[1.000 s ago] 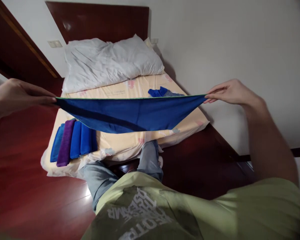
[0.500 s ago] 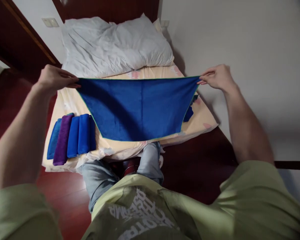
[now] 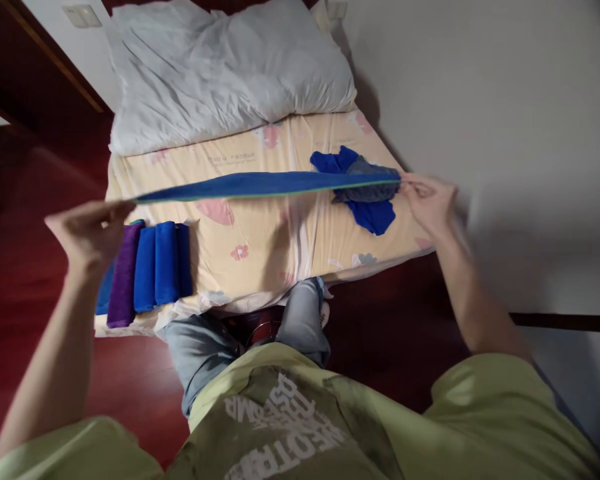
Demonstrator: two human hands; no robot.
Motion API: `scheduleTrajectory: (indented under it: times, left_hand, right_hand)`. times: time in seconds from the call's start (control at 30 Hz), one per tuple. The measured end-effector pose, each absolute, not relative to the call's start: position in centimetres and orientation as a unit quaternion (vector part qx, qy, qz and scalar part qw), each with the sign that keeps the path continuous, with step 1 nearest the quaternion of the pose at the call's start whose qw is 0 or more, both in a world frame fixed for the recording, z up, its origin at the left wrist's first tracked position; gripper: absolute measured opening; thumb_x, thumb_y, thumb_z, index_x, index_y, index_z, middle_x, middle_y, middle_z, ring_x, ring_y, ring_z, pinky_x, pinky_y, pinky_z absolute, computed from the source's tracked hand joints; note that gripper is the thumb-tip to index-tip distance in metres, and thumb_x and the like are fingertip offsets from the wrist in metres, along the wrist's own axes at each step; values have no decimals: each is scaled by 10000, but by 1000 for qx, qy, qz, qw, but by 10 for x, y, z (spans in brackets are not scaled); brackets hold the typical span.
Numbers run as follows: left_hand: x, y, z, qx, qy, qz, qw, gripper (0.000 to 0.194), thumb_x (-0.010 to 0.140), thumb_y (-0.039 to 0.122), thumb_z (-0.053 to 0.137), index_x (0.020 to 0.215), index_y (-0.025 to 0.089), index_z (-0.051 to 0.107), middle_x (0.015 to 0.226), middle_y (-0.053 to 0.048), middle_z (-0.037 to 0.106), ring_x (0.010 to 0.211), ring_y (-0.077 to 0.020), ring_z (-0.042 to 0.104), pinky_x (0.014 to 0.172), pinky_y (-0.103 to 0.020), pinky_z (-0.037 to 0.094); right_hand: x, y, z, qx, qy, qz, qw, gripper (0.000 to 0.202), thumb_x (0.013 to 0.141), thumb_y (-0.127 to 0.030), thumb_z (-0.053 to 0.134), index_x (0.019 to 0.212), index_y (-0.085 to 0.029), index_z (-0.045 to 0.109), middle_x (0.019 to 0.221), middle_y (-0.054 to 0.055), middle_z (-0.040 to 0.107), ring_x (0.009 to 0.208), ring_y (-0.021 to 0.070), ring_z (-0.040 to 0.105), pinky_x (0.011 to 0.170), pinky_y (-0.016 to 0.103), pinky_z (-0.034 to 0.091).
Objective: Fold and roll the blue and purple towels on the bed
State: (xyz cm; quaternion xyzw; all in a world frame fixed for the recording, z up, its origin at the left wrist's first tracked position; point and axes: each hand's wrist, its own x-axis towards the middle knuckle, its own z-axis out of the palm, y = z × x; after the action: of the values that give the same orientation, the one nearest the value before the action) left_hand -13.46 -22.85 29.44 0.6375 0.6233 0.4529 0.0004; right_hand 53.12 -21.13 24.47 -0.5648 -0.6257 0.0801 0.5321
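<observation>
Stretched taut between my hands is a blue towel [image 3: 265, 184] with a green edge, seen nearly edge-on as a thin strip above the bed. My left hand [image 3: 93, 230] pinches its left corner, and my right hand [image 3: 427, 200] pinches the right one. Below my left hand, several folded towels lie side by side on the bed: a purple towel [image 3: 125, 275] and blue towels [image 3: 167, 263]. Behind the strip's right end sits a crumpled pile of blue and grey cloth [image 3: 373, 215], partly hidden by the held towel.
The bed [image 3: 240, 273] has a cream sheet with a pink floral print. A large white pillow [image 3: 230, 73] lies across its far end. A pale wall [image 3: 495, 133] rises on the right, and the dark red floor [image 3: 115, 380] shows around the bed. My knees are at its front edge.
The towel, hanging as a broad sheet before, now shows as a narrow strip, uncovering the bed and cloth pile behind it. Both hands have come lower, the left one more.
</observation>
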Motion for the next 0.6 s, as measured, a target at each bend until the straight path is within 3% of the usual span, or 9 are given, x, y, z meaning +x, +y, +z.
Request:
scheduleTrajectory:
  times: [0.17, 0.3, 0.47, 0.6]
  left_hand:
    - [-135, -304, 167, 650, 653, 379, 87, 363, 860, 507, 680, 964, 201, 846, 977, -67, 823, 890, -298, 797, 862, -407, 655]
    - [-120, -352, 94, 666, 697, 212, 160, 430, 953, 477, 512, 1095, 244, 845, 1134, -82, 805, 1102, -346, 765, 986, -442, 624]
    - [-114, -382, 53, 683, 701, 51, 198, 409, 918, 316, 543, 1228, 327, 809, 1170, -38, 800, 1189, -343, 734, 1059, -465, 594]
    - [-123, -384, 47, 691, 682, 48, 236, 455, 967, 409, 438, 1165, 292, 830, 1201, -80, 790, 1156, -322, 747, 1018, -416, 597]
  right_hand:
    - [514, -272, 130, -626, -598, 144, 479, 211, 912, -349, 666, 959, -206, 813, 1185, 130, 801, 1126, 291, 773, 1064, 488, 622]
    - [493, -314, 62, -691, -557, 227, 400, 184, 878, -320, 629, 862, -263, 803, 1215, 112, 797, 1151, 316, 763, 1108, 498, 598]
    - [481, -342, 27, -737, -522, 250, 350, 171, 839, -278, 615, 781, -304, 774, 1173, 78, 811, 1165, 333, 760, 1138, 501, 579]
    - [484, -349, 19, -748, -512, 245, 344, 167, 832, -292, 607, 784, -316, 765, 1186, 64, 810, 1185, 337, 753, 1153, 502, 562]
